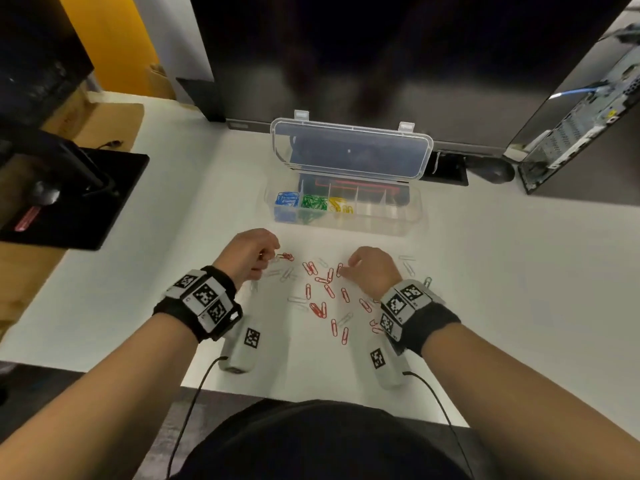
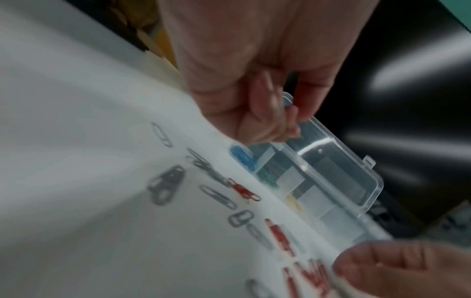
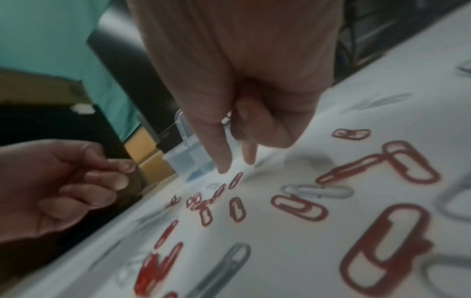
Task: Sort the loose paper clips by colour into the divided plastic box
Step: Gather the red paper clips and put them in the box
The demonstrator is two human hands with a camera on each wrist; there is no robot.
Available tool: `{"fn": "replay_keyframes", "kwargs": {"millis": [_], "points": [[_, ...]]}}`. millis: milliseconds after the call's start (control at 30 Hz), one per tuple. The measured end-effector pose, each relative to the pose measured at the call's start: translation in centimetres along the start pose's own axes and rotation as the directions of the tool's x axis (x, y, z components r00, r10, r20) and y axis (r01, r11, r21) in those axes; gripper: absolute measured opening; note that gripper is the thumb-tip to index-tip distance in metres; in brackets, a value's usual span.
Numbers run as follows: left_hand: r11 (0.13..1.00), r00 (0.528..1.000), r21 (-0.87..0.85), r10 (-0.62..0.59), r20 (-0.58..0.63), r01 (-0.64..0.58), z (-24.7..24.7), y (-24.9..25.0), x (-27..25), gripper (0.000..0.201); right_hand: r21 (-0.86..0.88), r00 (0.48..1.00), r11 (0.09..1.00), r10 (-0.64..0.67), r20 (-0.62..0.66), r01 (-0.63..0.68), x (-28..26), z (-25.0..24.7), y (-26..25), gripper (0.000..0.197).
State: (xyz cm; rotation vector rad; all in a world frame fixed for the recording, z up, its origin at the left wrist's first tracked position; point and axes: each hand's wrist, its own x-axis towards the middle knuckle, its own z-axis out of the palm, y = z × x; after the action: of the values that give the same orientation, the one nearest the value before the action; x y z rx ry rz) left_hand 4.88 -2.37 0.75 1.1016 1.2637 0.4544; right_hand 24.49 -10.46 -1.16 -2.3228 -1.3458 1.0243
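Note:
The clear divided box (image 1: 346, 230) stands past my hands with its lid (image 1: 351, 150) raised. It holds blue clips (image 1: 286, 199), green clips (image 1: 314, 202) and yellow clips (image 1: 341, 205) in its three left compartments. Several red clips (image 1: 320, 306) and pale clips (image 1: 296, 299) lie loose on the white table. My right hand (image 1: 344, 270) points thumb and forefinger down, tips apart, just above a red clip (image 3: 235, 179). My left hand (image 1: 268, 258) hovers with curled fingers beside a small red bunch (image 1: 285, 257). Blur hides whether it holds anything.
A monitor stand base (image 1: 76, 199) sits at the left. A dark screen (image 1: 346, 46) rises behind the box, with a mouse (image 1: 491, 169) and an open computer case (image 1: 581, 123) at the right. One green clip (image 1: 427, 281) lies by my right wrist.

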Motion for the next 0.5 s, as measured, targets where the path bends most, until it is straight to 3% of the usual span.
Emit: {"fn": "replay_keyframes", "kwargs": {"millis": [67,167,333,500], "points": [[0.952,0.997,0.303,0.061,-0.041,-0.046,-0.7,-0.6,-0.2,0.023,-0.083,0.999,0.996,0.019,-0.038,-0.022,-0.4,0.9,-0.9,0.040],[0.748,0.980,0.640,0.198,0.034,-0.174,-0.5,-1.5,-0.1,0.013,-0.203,1.000,0.979,0.000,-0.029,-0.006,-0.7,2.3,-1.9,0.039],[0.439,0.909,0.806,0.306,0.282,-0.397,1.4,-1.3,1.6,0.028,-0.352,0.997,0.936,-0.014,-0.070,-0.011,-0.5,3.0,-2.8,0.027],[0.185,0.868,0.859,0.252,0.428,-0.477,2.9,-1.3,3.4,0.034,-0.430,0.997,0.902,-0.001,-0.073,-0.030,-0.2,3.1,-3.5,0.023]]}}
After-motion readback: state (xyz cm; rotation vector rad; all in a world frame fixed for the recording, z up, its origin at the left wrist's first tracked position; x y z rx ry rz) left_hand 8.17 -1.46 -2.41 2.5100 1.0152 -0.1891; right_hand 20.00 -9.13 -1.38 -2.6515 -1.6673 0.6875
